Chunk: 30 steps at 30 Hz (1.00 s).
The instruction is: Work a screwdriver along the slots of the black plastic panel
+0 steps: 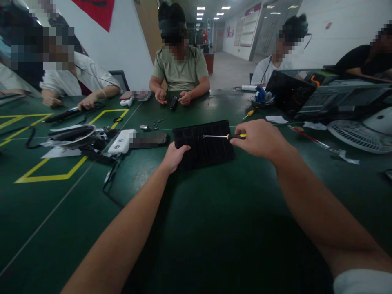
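Observation:
A black rectangular panel with ribs or slots on its face is tilted up towards me over the green table. My left hand grips its left edge, thumb on the front face. In my right hand is a screwdriver with a yellow and black handle. Its shaft points left across the panel, and the tip is near the panel's upper middle. Whether the tip touches a screw is too small to tell. My right fingers are closed round the handle.
Left of the panel lie a dark phone, a white device and a cluster of parts with cables. Another screwdriver, a bowl and a white fan are to the right. Several people sit around the table.

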Tool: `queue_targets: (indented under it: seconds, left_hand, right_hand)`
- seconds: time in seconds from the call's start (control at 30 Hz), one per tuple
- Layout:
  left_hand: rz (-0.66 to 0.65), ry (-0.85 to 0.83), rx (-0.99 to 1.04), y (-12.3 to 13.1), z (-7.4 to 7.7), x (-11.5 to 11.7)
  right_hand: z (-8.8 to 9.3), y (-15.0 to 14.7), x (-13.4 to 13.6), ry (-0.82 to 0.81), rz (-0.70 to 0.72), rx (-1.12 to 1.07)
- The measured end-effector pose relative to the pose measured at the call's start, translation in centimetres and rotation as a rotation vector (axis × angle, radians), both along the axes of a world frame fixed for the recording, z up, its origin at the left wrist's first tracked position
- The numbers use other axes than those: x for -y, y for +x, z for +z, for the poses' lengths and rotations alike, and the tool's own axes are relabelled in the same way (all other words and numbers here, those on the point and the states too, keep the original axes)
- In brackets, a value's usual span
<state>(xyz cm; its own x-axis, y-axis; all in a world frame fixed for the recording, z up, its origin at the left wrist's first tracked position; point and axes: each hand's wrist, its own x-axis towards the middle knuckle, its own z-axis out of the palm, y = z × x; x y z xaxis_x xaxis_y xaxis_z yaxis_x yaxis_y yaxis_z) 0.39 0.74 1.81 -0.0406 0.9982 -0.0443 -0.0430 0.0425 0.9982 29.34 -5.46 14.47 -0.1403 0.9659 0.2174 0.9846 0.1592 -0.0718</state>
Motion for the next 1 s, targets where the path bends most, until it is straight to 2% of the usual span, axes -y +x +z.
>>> queue_targets:
  seconds: [0.53,1.0]
  left_hand:
    - [-0.006,0.017,-0.025,-0.05,-0.11,-0.15]
    - [-0.005,0.007,-0.020,0.02,-0.01,-0.04]
  right_hand:
    - [0.52,-0.23,0.19,-0.083,-0.033,0.026]
    - [0.85,-0.80,0.48,-0.020,-0.032,0.015]
